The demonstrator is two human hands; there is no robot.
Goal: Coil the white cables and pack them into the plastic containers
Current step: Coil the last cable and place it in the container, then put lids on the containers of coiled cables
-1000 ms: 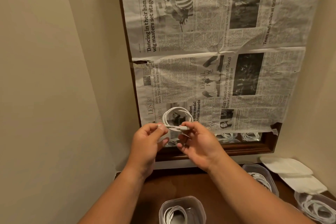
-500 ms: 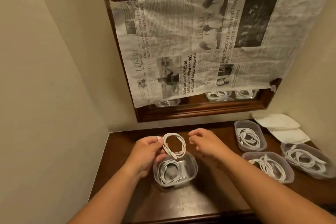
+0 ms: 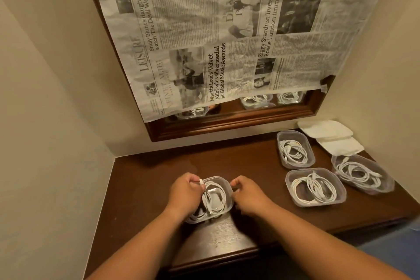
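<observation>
The left hand's fingers (image 3: 197,185) are curled round a coiled white cable (image 3: 214,198), gripping it at the left inner wall of a clear, round-cornered plastic container (image 3: 216,178) just below the frame's centre. The coil is a smooth oval loop lying inside this tub. Its long axis runs from upper left to lower right, and one white plug end pokes towards the top of the frame beside the left hand (image 3: 185,193). The right hand (image 3: 248,196) has its fingers curled against the tub's right rim; whether they pinch the rim cannot be told.

The tub stands on a dark brown polished wooden table (image 3: 147,177). At the right of the frame sit three more clear tubs (image 3: 289,180), four in all, each with white cable coiled in it. Behind them, two white flat lids (image 3: 325,128) overlap. Crinkled black-and-white newspaper (image 3: 204,29) hangs over a wood-framed mirror (image 3: 227,125) on the wall.
</observation>
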